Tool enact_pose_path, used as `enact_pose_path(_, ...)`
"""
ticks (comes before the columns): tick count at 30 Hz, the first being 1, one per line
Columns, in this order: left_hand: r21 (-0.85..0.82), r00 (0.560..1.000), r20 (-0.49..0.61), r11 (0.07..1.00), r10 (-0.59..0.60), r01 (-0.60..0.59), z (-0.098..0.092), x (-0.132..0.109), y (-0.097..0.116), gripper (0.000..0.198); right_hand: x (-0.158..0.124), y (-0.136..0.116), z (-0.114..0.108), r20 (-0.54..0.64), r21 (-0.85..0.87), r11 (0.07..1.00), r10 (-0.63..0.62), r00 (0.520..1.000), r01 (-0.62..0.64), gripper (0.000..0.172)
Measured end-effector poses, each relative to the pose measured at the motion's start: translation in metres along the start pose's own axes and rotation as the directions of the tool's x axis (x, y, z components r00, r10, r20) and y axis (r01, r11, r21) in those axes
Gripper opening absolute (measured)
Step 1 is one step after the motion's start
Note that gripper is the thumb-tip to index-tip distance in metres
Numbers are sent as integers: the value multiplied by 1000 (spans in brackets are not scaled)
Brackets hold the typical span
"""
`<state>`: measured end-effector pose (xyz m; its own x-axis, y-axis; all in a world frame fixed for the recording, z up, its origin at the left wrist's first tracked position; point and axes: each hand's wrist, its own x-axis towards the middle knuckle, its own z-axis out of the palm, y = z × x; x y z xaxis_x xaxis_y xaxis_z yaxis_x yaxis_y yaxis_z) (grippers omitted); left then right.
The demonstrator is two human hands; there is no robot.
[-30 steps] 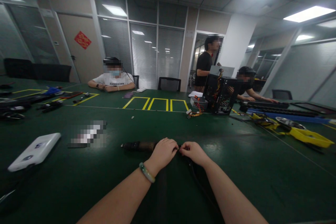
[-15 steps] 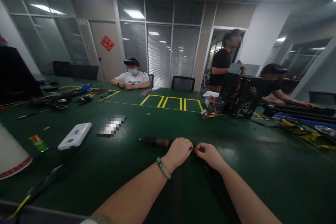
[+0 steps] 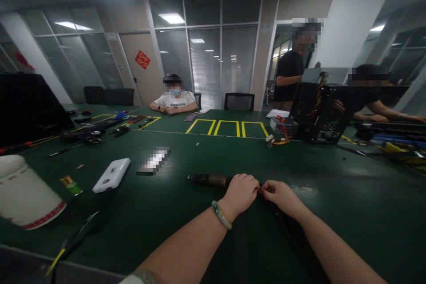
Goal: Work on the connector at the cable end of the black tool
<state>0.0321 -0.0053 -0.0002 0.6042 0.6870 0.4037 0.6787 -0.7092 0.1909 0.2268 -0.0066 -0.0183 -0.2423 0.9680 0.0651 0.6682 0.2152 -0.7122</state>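
My left hand (image 3: 242, 191) is curled into a loose fist on the green table (image 3: 349, 213), a pale green bangle on its wrist. My right hand (image 3: 280, 195) pinches toward it, fingertips nearly touching at a small dark item I cannot make out. A dark cylindrical tool (image 3: 208, 180) lies flat just left of my left hand, its end hidden behind the knuckles. A black cable (image 3: 293, 239) runs from under my right hand toward me.
A white power bank (image 3: 111, 175), a small green battery (image 3: 70, 185) and a white tub with a red band (image 3: 25, 195) lie to the left. An open computer case (image 3: 317, 113) stands far right. One person sits across the table, two more are by the case.
The view has swung left, so the white tub and battery now show. My hands stay pinched together at the same spot beside the dark tool.
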Motion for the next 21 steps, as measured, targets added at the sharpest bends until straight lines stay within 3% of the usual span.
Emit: enact_pose_path(21,-58,998,51,997,-38,41,-2,4,-4,8,2,-1,-1,-8,24,997,68,998,-67,23)
